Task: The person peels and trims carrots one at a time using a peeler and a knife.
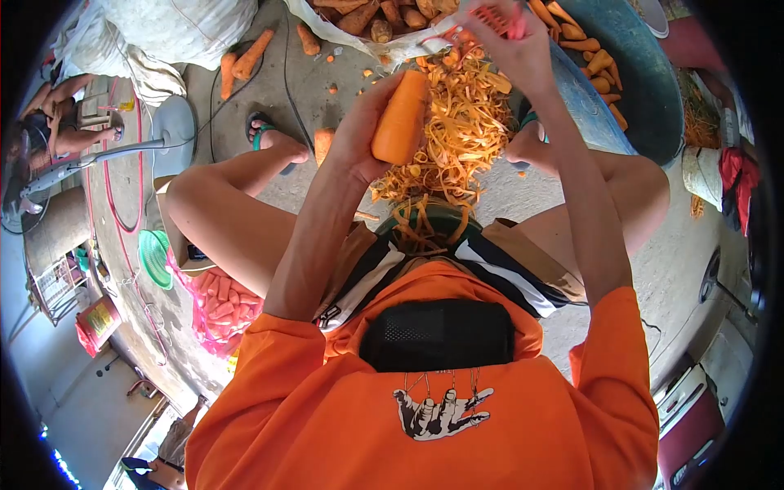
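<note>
My left hand (pixel 363 122) is wrapped around a thick carrot (pixel 402 118), which looks smooth and bright orange. Up and to the right, my right hand (pixel 527 53) grips a red peeler (pixel 496 20), slightly blurred and apart from the carrot. Below and between the hands lies a heap of carrot peelings (pixel 461 122) on the floor between my feet. A white sack (pixel 359 45) full of rough, darker carrots stands open beyond the heap.
On the right, a blue tub (pixel 653 135) contains peeled carrots. Loose carrots (pixel 251 55) lie on the floor at left, near a standing fan (pixel 173 135). A pink mesh bag (pixel 200 314) of carrots sits beside my left knee. Other people (pixel 61 122) sit at far left.
</note>
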{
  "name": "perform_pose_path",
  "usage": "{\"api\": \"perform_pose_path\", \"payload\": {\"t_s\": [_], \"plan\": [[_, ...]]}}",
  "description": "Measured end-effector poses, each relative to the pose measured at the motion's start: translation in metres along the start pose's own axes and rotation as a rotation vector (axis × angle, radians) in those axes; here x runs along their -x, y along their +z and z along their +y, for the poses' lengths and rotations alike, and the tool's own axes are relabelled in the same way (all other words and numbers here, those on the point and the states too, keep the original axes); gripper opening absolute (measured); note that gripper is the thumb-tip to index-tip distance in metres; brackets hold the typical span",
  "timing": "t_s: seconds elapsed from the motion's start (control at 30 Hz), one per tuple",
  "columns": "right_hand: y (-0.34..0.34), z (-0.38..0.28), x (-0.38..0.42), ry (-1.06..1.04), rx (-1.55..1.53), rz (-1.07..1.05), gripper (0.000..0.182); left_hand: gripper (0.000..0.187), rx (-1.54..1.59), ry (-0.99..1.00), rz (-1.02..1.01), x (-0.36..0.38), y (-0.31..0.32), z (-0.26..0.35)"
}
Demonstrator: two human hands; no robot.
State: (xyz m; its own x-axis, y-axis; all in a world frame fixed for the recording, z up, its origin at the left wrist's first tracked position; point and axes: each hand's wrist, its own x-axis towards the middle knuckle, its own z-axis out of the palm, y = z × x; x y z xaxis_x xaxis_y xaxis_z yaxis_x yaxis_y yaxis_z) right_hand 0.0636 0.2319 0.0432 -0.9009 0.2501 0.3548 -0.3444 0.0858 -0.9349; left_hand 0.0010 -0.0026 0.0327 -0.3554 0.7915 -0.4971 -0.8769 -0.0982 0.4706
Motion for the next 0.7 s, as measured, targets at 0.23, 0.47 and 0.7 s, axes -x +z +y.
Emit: {"api": "perform_pose_path", "payload": {"t_s": [0.23, 0.47, 0.7], "plan": [[0.036, -0.044, 0.016, -0.425, 0.573, -0.223, 0.019, 0.036, 0.128, -0.001, -0.053, 0.002, 0.013, 0.006], [0.012, -0.024, 0.009, -0.006, 0.114, 0.000, 0.022, 0.035, -0.015, 0.023, 0.011, 0.004, 0.010, -0.003], [0.002, -0.010, 0.003, -0.091, 0.410, -0.072, 0.016, 0.037, -0.110, 0.087, 0.072, 0.006, 0.007, -0.008]]}}
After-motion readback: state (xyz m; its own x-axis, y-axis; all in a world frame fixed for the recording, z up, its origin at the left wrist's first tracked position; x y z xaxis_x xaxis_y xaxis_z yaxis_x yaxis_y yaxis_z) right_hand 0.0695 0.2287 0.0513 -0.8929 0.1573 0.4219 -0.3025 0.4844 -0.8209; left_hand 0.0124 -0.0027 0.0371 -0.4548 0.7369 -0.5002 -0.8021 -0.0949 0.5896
